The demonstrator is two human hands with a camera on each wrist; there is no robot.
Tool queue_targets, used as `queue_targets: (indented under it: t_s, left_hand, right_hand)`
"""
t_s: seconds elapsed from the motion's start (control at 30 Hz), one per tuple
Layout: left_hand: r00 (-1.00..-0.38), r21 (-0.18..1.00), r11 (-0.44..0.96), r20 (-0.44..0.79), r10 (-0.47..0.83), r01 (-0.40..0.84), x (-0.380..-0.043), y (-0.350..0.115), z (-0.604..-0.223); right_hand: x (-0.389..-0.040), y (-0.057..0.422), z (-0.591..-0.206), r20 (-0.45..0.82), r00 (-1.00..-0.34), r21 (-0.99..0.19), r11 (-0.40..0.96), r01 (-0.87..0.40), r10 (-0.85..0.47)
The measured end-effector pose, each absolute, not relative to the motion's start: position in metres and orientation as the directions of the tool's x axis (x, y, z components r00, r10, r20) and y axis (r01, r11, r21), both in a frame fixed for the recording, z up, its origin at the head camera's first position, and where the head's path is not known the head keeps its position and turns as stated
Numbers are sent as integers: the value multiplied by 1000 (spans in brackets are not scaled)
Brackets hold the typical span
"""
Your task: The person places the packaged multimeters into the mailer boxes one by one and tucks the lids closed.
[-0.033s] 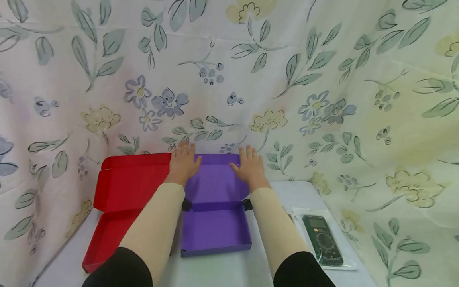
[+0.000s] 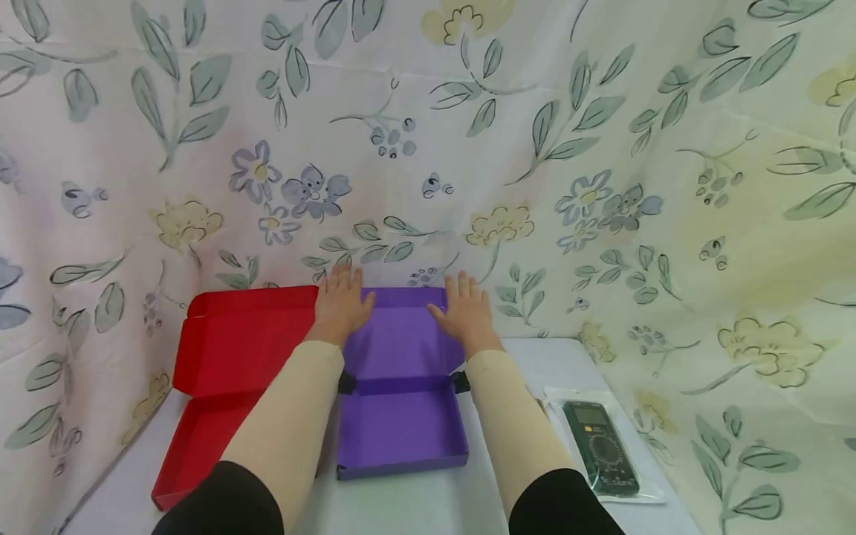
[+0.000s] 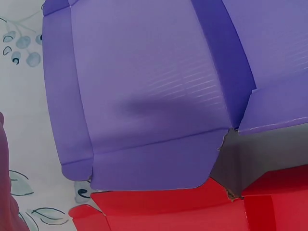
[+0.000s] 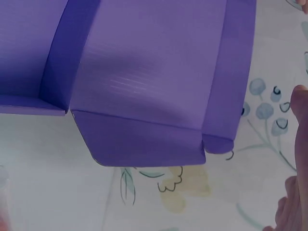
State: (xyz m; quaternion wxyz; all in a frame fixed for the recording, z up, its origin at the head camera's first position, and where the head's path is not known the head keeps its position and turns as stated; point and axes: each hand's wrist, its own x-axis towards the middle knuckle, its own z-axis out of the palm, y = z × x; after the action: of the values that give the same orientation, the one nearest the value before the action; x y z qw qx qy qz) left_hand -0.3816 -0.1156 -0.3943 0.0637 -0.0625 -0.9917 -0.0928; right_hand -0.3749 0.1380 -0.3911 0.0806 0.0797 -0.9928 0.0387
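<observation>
An opened purple cardboard box [image 2: 401,427] lies in the middle, its lid raised toward the back. My left hand [image 2: 339,306] is held out with straight fingers over the left side of that lid, near the red box. Over the lid's right side, my right hand [image 2: 466,312] has its fingers straight and spread, thumb pointing inward. Neither hand holds anything. Both wrist views show the purple lid [image 3: 144,86] with its side flaps, and only a sliver of each hand at the frame's edge.
An opened red cardboard box [image 2: 247,342] stands left of the purple one, partly hidden by my left arm. At the right, a dark green multimeter [image 2: 602,448] lies in a clear plastic bag on the white table [image 2: 535,357]. A floral cloth [image 2: 414,186] hangs behind.
</observation>
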Motion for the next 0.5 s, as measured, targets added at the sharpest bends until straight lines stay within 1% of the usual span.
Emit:
queue_targets:
  t_s: [0.23, 0.5]
  left_hand:
    - [-983, 169, 972, 116, 143, 161, -383, -114, -397]
    - [-980, 166, 970, 123, 156, 175, -385, -115, -394]
  right_hand:
    - [-375, 145, -394, 147, -980, -81, 986, -146, -133]
    - [-372, 145, -392, 139, -980, -89, 984, -154, -141]
